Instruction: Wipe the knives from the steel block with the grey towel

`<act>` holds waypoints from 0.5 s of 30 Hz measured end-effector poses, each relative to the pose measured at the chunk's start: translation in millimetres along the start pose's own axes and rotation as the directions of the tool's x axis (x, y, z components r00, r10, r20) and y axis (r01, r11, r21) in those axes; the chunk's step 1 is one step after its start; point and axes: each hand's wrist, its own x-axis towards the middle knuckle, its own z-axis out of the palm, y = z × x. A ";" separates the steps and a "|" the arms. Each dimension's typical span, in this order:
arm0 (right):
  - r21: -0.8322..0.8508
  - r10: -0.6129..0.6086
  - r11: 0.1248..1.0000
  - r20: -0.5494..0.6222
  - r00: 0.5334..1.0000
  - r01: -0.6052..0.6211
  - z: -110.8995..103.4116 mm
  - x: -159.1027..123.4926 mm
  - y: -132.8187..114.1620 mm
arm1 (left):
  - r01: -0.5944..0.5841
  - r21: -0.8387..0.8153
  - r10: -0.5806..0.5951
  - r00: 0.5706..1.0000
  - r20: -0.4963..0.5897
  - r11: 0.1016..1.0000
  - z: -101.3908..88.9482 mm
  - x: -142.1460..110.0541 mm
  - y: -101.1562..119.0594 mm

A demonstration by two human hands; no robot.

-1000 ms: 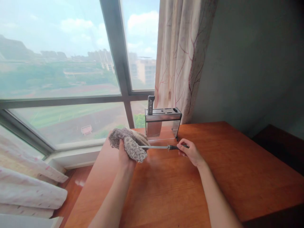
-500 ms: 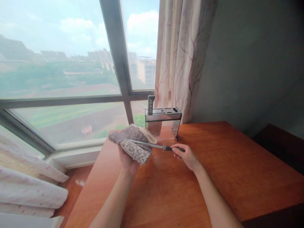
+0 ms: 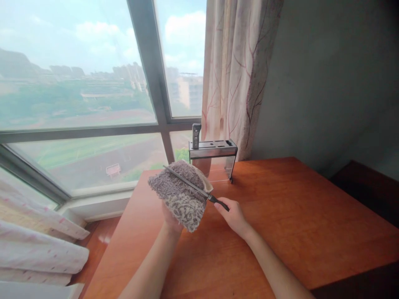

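Note:
A grey, fluffy cloth (image 3: 186,209) with a patterned patch and a pale edge is draped over my left hand (image 3: 170,219), which supports it from below; most of those fingers are hidden by it. Across the cloth's upper face lies the thin metal rod of a sharpening steel (image 3: 188,182), pointing up and left. My right hand (image 3: 233,215) is closed around its black handle, to the right of the cloth. Both are held above the wooden table.
Behind the cloth, a clear-sided knife block (image 3: 215,151) with a metal top stands on the table (image 3: 280,216). One grey-handled piece (image 3: 196,136) sticks up from its left end. Windows and a curtain (image 3: 232,74) rise beyond the table.
The cloth has opened out flatter and moved slightly right and down. My right hand has come lower and left, and the steel now slants more steeply, its tip higher.

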 end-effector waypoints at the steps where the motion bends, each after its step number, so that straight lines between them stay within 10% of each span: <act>1: -0.021 -0.019 1.000 -0.024 1.000 0.018 -0.2 -0.3 -0.7 | 0.009 -0.002 -0.009 1.000 -0.016 1.000 1.5 -0.7 -3.0; 9: -0.195 -0.164 0.973 -0.184 0.969 0.127 -0.2 -3.0 5.9 | -0.032 0.016 0.032 0.998 -0.053 0.999 11.9 0.8 1.2; 15: -0.096 -0.037 0.994 0.093 0.995 0.046 6.1 -6.1 0.0 | -0.137 0.010 0.137 0.990 -0.035 0.991 6.8 6.6 15.9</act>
